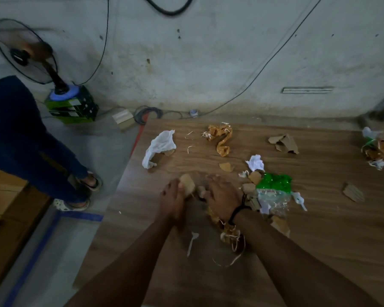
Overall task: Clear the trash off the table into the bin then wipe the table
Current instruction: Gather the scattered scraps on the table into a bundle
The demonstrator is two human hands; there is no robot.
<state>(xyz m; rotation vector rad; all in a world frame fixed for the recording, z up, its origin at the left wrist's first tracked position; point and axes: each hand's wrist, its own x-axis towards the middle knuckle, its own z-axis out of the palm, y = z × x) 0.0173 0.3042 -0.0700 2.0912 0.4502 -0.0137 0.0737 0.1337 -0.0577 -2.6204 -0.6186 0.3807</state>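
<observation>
Gripping a cardboard scrap (188, 184), left hand (174, 197) sits beside right hand (222, 193), spread over trash (229, 232) on table (319, 244).

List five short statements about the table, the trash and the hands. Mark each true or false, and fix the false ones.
1. The left hand and right hand are both over the table. True.
2. The white cloth lies right of the green wrapper. False: it lies to the left, near the table's left edge.
3. A white spoon lies on the table between the forearms. True.
4. The fan stands on the table. False: it stands on a green box off the table's left side.
5. The right wrist wears a black band. True.
</observation>
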